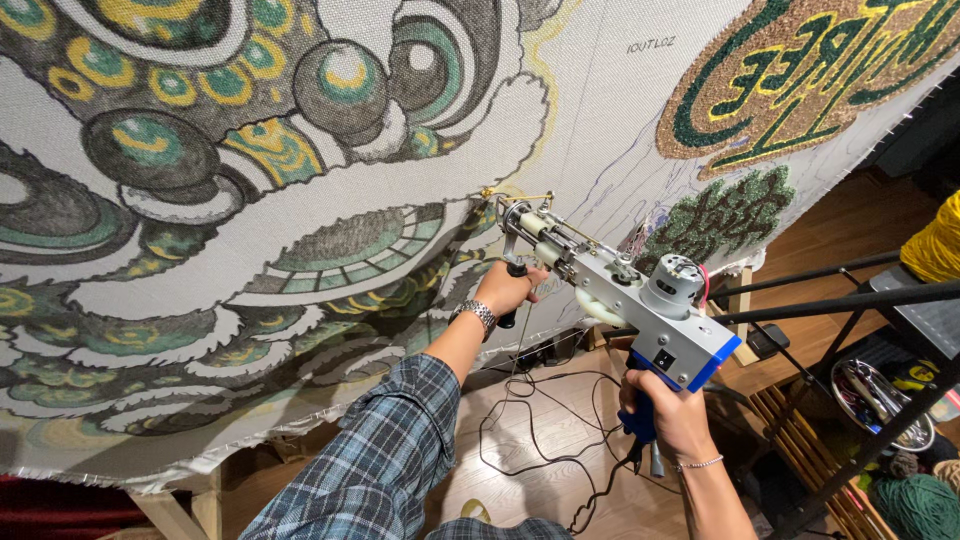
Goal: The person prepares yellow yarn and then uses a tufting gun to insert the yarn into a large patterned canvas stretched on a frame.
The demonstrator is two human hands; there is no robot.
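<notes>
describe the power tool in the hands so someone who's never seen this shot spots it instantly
Start at the big stretched cloth with the green, yellow and grey creature design filling the upper frame. Below its middle, the left hand and right hand hold a tufting gun, needle tip against the cloth. It is the only metal tool there: silver-grey body, round motor on top, blue grip and edge, black cable hanging to the floor.

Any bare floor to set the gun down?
Bare wood floor between the plaid sleeve and the right hand, though cables loop across it. Right side is crowded: black rack, metal bowl, green yarn.
</notes>
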